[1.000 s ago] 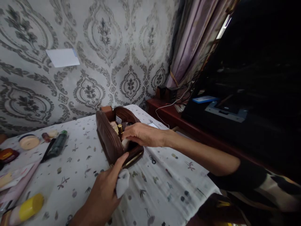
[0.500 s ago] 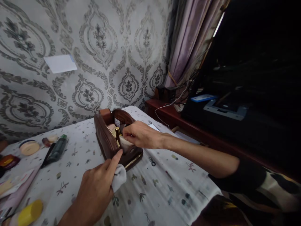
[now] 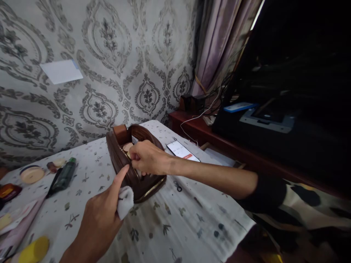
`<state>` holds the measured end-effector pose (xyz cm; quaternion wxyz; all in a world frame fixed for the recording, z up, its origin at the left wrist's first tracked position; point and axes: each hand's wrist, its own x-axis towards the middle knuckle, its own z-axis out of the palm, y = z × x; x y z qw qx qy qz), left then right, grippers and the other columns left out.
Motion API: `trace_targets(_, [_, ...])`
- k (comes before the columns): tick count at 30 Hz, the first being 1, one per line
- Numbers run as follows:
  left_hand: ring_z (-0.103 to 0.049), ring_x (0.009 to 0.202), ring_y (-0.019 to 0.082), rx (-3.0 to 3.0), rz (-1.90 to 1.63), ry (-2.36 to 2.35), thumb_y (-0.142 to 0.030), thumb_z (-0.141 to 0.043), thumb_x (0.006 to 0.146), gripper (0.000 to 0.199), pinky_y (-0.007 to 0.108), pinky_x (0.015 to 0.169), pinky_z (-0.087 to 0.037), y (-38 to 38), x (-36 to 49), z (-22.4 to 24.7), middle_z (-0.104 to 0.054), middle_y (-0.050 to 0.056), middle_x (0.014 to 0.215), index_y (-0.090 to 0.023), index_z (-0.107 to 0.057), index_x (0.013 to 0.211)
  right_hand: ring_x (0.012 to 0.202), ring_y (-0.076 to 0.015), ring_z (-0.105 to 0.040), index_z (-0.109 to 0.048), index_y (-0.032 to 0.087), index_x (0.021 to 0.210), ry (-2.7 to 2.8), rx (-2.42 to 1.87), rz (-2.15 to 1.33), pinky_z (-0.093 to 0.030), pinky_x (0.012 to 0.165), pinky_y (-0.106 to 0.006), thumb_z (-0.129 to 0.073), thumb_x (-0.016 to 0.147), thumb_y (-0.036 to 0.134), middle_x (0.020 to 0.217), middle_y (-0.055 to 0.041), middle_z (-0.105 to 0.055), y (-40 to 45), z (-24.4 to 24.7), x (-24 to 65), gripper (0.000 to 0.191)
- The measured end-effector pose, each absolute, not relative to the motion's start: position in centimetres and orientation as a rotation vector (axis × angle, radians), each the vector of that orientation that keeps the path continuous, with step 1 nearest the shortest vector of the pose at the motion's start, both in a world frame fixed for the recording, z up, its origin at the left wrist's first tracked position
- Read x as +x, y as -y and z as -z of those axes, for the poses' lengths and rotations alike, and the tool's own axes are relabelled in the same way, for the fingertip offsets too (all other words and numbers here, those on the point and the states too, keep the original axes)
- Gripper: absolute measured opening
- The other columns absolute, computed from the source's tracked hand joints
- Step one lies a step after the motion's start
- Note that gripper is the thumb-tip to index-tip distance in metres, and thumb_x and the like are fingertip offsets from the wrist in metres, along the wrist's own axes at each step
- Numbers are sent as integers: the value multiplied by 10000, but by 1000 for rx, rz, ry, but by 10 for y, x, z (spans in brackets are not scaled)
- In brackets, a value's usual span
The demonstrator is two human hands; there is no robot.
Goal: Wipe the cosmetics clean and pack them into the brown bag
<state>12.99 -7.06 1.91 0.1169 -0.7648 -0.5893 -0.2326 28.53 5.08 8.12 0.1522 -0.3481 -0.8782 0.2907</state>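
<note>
A brown cosmetic bag (image 3: 116, 157) lies unzipped on the table, with a round pale compact (image 3: 127, 147) and a glittery silver item (image 3: 135, 139) showing inside. My right hand (image 3: 148, 157) is over the bag's opening, its fingers curled together by the zipper edge; whatever they grip is hidden. In my left hand (image 3: 102, 215), a crumpled white cloth (image 3: 125, 202) is tucked under the fingers. The left index finger stretches out, its tip at the near side of the bag.
Left on the patterned tablecloth (image 3: 90, 197) are a dark green bottle (image 3: 65, 174), a round powder compact (image 3: 32, 174), a yellow-capped item (image 3: 34, 250) and a pink pouch (image 3: 24, 226). A lit phone (image 3: 183, 151) lies right of the bag. A large dark screen (image 3: 301, 73) stands at right.
My right hand has shifted left across the bag, covering the gold-topped bottle seen before. The phone is now uncovered. My left hand and cloth sit slightly farther left in view.
</note>
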Motion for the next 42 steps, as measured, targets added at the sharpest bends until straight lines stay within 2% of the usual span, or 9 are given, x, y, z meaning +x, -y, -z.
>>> trace_targets(7, [-675,471,151,-2309,749,1762,-367,-348,987,515,186,419,-457,71,128,-14,-723,-66,640,-236,-317,1484,466,-113,-610,-504,175,633,2450,-1006,-1049,-411,447,-159,-511,818,69,431,64,-495,-56,-81,290,213])
trace_targets(12, [-708,542,147,-2315,772,1772,-355,-385,976,540,179,457,-489,71,127,-10,-752,-53,722,-253,-304,1500,486,-103,-625,-409,177,554,2404,-971,-1048,-414,439,-146,-487,875,83,441,63,-467,-56,-84,297,342])
trace_targets(19, [-699,527,144,-2332,780,1827,-337,-405,963,568,175,451,-484,70,129,-8,-730,-70,674,-266,-276,1511,483,-111,-619,-490,172,621,2383,-986,-1096,-422,462,-163,-472,889,110,450,53,-509,-58,-81,302,276])
trace_targets(23, [-693,514,149,-2337,779,1856,-367,-395,965,577,182,455,-497,72,129,-7,-721,-71,651,-266,-258,1516,543,-103,-610,-590,157,687,2464,-1015,-914,-387,529,-178,-572,849,158,527,37,-573,-57,-80,301,164])
trace_targets(28, [-736,618,150,-2333,789,1850,-345,-391,965,569,187,514,-532,72,129,-5,-776,-34,814,-273,-258,1513,698,-135,-593,-638,172,704,2621,-1096,-505,-314,568,-227,-603,758,148,711,-14,-660,-56,-78,294,68])
trace_targets(32, [-705,534,150,-2342,785,1843,-338,-380,966,559,184,470,-510,73,131,-7,-742,-58,687,-266,-268,1509,681,-138,-579,-647,181,729,2641,-1064,-464,-311,573,-237,-550,779,154,724,-25,-667,-54,-77,291,113])
trace_targets(42, [-673,501,140,-2362,795,1863,-335,-372,962,559,180,483,-510,74,132,-9,-701,-64,634,-234,-274,1504,693,-160,-586,-606,197,679,2581,-1073,-494,-296,561,-250,-547,760,186,695,-21,-642,-57,-72,284,101])
